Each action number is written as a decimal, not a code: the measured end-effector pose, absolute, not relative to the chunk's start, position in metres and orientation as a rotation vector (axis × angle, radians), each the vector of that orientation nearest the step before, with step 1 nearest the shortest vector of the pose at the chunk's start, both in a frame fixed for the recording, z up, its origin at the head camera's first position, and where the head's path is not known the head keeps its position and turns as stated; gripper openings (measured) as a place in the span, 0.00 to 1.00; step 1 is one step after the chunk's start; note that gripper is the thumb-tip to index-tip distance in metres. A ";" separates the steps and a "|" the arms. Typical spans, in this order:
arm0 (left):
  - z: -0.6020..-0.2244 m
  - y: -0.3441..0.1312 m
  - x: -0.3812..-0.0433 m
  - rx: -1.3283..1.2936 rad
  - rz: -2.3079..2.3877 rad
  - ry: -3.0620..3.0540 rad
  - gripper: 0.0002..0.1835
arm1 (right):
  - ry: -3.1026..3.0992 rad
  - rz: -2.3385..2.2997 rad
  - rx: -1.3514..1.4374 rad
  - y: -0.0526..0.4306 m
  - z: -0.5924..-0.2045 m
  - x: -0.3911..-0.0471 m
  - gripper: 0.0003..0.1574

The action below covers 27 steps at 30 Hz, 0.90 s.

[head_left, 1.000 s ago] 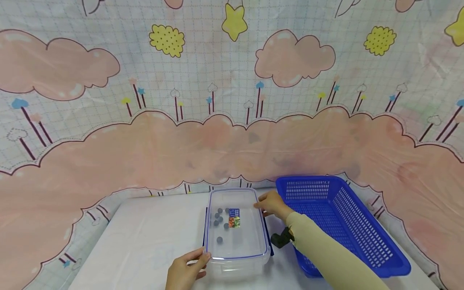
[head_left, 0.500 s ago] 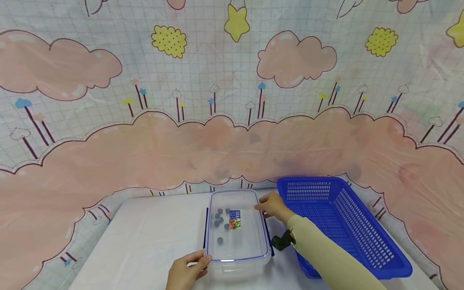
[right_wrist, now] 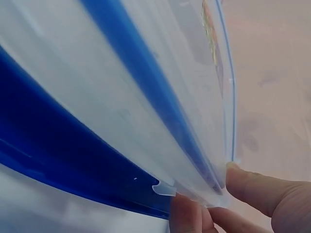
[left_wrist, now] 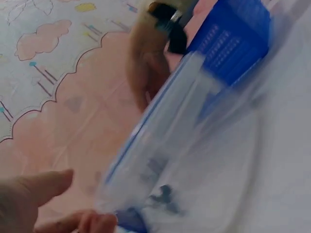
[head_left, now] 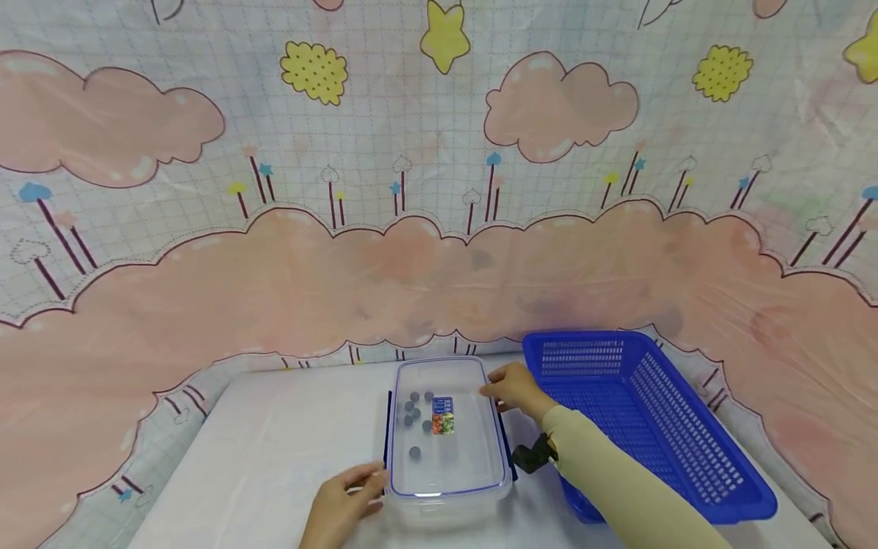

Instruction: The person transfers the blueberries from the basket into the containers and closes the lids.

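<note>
A clear plastic food storage box [head_left: 473, 457] with a blue-lined lid stands on the white table. Several small grey balls [head_left: 414, 452] show through its left half, and a colourful label [head_left: 443, 415] sits on the lid. My right hand [head_left: 517, 389] grips the box's far right edge. In the right wrist view its thumb [right_wrist: 257, 189] presses the lid's rim while the fingers lie under it. My left hand [head_left: 343, 503] is at the front left corner, and in the left wrist view its thumb [left_wrist: 48, 187] stands away from the box. Blue latch flaps [head_left: 506, 438] hang out along both sides.
A blue slotted plastic basket [head_left: 700, 435] stands to the right, partly behind the right sleeve [head_left: 617, 480]. A dark device [head_left: 535, 455] is strapped at the right wrist. A cloud-patterned cloth [head_left: 411, 282] rises behind the table [head_left: 274, 450].
My left hand has loosened from the front left corner and shifted slightly left and down. The right hand keeps its grip, and the box stays in place.
</note>
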<state>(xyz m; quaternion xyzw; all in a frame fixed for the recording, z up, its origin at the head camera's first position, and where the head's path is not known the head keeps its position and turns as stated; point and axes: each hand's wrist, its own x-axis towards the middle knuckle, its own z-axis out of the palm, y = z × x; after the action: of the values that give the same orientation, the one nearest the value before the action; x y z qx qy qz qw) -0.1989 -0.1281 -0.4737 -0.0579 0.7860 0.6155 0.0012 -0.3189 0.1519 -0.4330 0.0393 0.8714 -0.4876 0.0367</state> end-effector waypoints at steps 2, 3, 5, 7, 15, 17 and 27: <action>-0.464 -0.133 -0.217 -0.151 1.933 2.562 0.25 | 2.668 -1.505 0.107 0.152 -0.431 -0.320 0.30; -0.460 -0.135 -0.229 -0.134 1.927 2.607 0.25 | 2.666 -1.508 0.107 0.153 -0.431 -0.320 0.31; -0.454 -0.134 -0.255 -0.064 1.884 2.670 0.25 | 2.656 -1.517 0.117 0.154 -0.430 -0.321 0.32; -0.452 -0.130 -0.279 0.030 1.825 2.688 0.25 | 2.643 -1.531 0.139 0.156 -0.429 -0.322 0.33; -0.463 -0.115 -0.309 -0.009 1.703 2.744 0.23 | 2.614 -1.586 0.126 0.152 -0.439 -0.320 0.30; -0.464 -0.116 -0.308 -0.046 1.720 2.737 0.22 | 2.626 -1.582 0.113 0.150 -0.441 -0.319 0.30; -0.483 -0.122 -0.294 -0.073 1.742 2.706 0.30 | 2.632 -1.590 0.183 0.151 -0.447 -0.316 0.30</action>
<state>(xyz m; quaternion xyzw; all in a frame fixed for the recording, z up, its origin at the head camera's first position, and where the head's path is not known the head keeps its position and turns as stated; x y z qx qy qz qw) -0.2944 -0.1221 -0.4833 -0.0226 0.8399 0.5408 -0.0388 -0.3159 0.1511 -0.4469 0.0595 0.8541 -0.5158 0.0306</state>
